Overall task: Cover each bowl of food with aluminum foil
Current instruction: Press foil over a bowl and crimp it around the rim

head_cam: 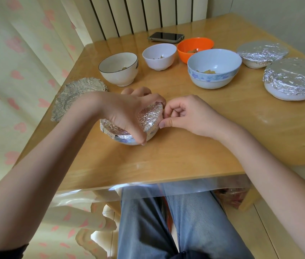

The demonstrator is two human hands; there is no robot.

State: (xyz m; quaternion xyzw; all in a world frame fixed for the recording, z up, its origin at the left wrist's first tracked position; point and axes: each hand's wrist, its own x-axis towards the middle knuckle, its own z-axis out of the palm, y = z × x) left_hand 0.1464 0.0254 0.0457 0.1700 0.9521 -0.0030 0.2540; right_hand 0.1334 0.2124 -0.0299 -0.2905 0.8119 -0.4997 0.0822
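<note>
Two hands work one bowl (129, 141) near the table's (185, 152) front edge: left hand (127, 111) clamps the foil (148, 116) down to steady it, right hand (187, 114) pinches the rim (crimping, likely).

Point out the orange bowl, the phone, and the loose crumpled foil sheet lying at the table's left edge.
orange bowl (182, 53): head view, on its outer front wall.
phone (165, 36): head view, on the middle of its dark screen.
loose foil sheet (76, 96): head view, on the middle of its crumpled surface.
</note>
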